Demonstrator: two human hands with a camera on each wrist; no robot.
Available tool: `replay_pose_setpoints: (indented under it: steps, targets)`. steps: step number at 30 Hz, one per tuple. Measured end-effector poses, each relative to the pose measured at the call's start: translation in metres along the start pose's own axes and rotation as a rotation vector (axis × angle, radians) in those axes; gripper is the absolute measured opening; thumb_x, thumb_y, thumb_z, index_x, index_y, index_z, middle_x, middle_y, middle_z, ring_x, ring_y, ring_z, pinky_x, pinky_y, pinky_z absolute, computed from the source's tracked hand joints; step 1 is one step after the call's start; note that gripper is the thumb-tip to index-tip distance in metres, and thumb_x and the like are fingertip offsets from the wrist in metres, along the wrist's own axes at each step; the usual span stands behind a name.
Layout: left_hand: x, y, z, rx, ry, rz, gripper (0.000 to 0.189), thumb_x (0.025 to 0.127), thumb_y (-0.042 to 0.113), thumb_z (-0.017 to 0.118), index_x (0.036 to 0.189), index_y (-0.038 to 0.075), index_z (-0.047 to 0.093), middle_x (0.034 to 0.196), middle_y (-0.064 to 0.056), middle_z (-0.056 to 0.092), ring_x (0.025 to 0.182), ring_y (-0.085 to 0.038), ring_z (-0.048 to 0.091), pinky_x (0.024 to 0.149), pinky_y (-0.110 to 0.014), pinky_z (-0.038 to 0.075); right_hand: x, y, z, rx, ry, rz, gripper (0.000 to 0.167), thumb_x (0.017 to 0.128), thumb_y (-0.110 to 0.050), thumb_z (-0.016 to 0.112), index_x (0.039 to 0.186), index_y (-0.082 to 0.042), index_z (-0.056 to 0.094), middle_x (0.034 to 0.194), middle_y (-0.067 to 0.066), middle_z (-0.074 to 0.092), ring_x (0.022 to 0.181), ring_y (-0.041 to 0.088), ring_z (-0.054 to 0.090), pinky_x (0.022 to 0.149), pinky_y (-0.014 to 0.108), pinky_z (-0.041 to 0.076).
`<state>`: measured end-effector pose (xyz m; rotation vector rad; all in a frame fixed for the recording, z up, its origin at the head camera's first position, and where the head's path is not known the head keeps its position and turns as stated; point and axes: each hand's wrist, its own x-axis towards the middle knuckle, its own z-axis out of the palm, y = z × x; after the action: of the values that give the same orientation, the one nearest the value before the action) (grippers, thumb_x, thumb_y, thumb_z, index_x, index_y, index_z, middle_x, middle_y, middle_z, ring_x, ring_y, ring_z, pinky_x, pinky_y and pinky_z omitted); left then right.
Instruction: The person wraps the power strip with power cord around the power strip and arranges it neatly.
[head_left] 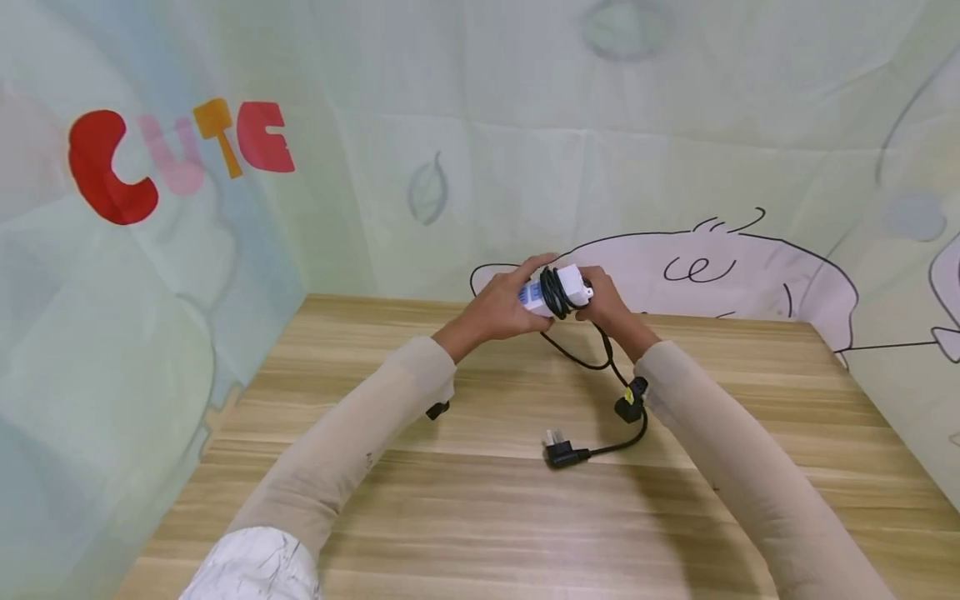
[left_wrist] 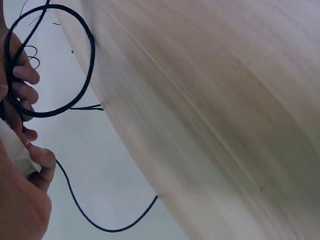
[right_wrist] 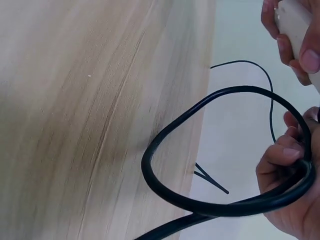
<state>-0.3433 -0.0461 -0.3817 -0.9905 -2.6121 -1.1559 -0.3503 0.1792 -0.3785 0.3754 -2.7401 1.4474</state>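
Observation:
Over the far edge of the table, my left hand (head_left: 501,305) grips a white power strip (head_left: 576,285) with blue-marked faces. Its black cord (head_left: 553,293) is wound several turns round the strip's middle. At the strip's right end, my right hand (head_left: 606,302) curls its fingers round the cord; a loose loop of cord (right_wrist: 240,208) hangs from them in the right wrist view. From there the cord runs down to the table. A black three-pin plug (head_left: 564,454) lies on the wood, pins pointing away from me.
By the right sleeve sits a black piece with a yellow label (head_left: 630,400), along the cord. Another small black object (head_left: 437,410) shows partly from behind the left sleeve. A printed cloth backdrop (head_left: 390,192) stands behind the wooden table (head_left: 450,517).

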Motion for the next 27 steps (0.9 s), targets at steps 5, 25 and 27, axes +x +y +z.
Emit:
replay_pose_setpoints:
  steps: [5, 25, 27]
  targets:
    - [-0.001, -0.003, 0.000, 0.052, 0.037, -0.034, 0.085, 0.086, 0.027, 0.091, 0.162, 0.030, 0.054, 0.122, -0.018, 0.080, 0.100, -0.030, 0.073, 0.081, -0.043, 0.059, -0.003, 0.001, -0.001, 0.133, -0.129, 0.083, 0.046, 0.106, 0.005, 0.055, 0.151, 0.006, 0.058, 0.112, 0.012, 0.064, 0.085, 0.017, 0.057, 0.066, 0.027, 0.053]
    - [-0.004, -0.016, -0.008, 0.118, 0.161, -0.049, 0.081, 0.085, 0.025, 0.092, 0.157, 0.027, 0.055, 0.117, -0.019, 0.081, 0.099, -0.033, 0.075, 0.086, -0.049, 0.063, 0.007, 0.058, -0.009, -0.196, 0.054, -0.215, 0.045, 0.115, -0.055, 0.059, 0.100, -0.013, 0.061, 0.085, 0.004, 0.052, 0.078, 0.023, 0.047, 0.071, 0.039, 0.038]
    - [-0.004, -0.017, -0.009, 0.110, 0.171, -0.056, 0.080, 0.086, 0.025, 0.091, 0.158, 0.026, 0.055, 0.118, -0.018, 0.081, 0.100, -0.032, 0.076, 0.087, -0.049, 0.063, -0.006, 0.046, -0.005, -0.225, 0.103, -0.299, 0.040, 0.115, -0.046, 0.062, 0.101, -0.009, 0.059, 0.091, 0.009, 0.051, 0.083, 0.027, 0.046, 0.075, 0.042, 0.038]
